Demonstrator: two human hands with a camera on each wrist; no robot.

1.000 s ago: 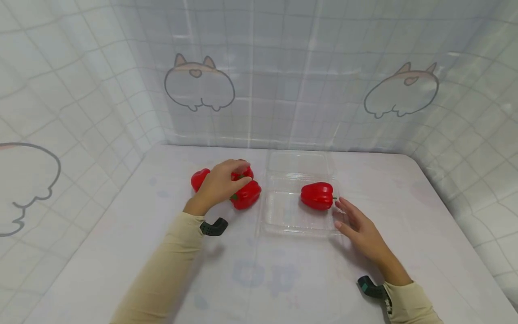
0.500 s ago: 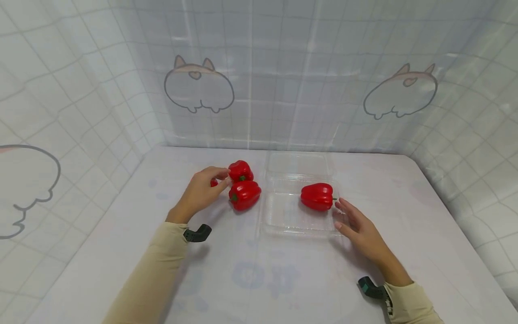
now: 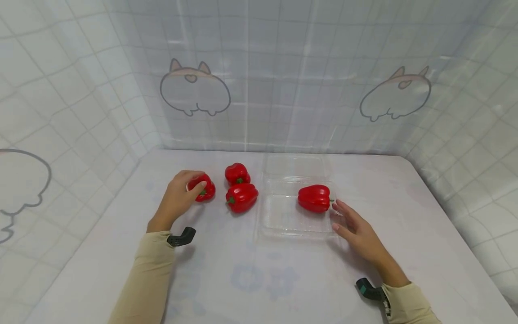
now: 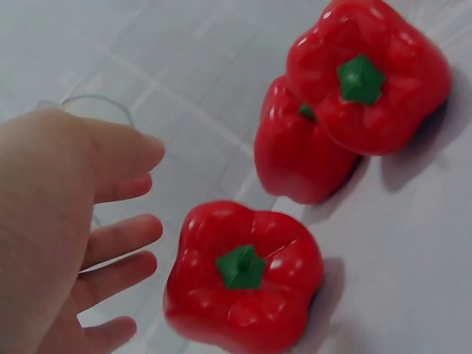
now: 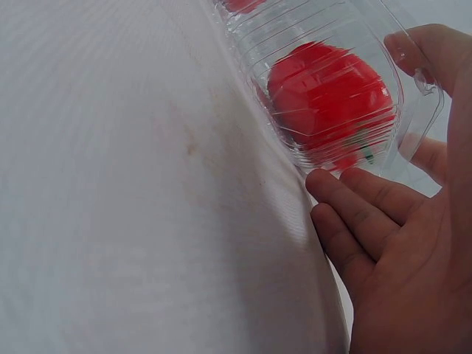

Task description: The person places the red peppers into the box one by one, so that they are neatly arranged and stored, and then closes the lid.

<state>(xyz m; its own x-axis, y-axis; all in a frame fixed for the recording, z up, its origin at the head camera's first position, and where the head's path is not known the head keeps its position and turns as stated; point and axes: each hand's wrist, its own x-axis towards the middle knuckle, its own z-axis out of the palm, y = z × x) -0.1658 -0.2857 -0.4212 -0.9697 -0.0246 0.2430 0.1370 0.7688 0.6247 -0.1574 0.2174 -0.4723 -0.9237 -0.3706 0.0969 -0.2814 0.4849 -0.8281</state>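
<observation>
My left hand (image 3: 175, 196) reaches over a red bell pepper (image 3: 208, 190) at the left. In the left wrist view its loosely bent fingers (image 4: 122, 240) stand beside that pepper, with a gap between. Two more red bell peppers lie to the right of it, one (image 3: 236, 173) behind the other (image 3: 243, 198). A clear plastic clamshell box (image 3: 279, 218) lies unfolded near the middle, with a red bell pepper (image 3: 314, 198) on its side within. At the box's right edge rests my right hand (image 3: 361, 235), fingers relaxed; its fingertips (image 5: 321, 179) meet the box wall.
A white cloth (image 3: 259, 279) with faint blue print covers the table. Grid-patterned sheeting (image 3: 283, 90) with cartoon drawings encloses the back and both sides. The box's lid (image 3: 296, 164) lies flat towards the back.
My left hand has moved left from over the two middle peppers to the leftmost one, which now stands slightly right of its earlier spot. The right hand stays put.
</observation>
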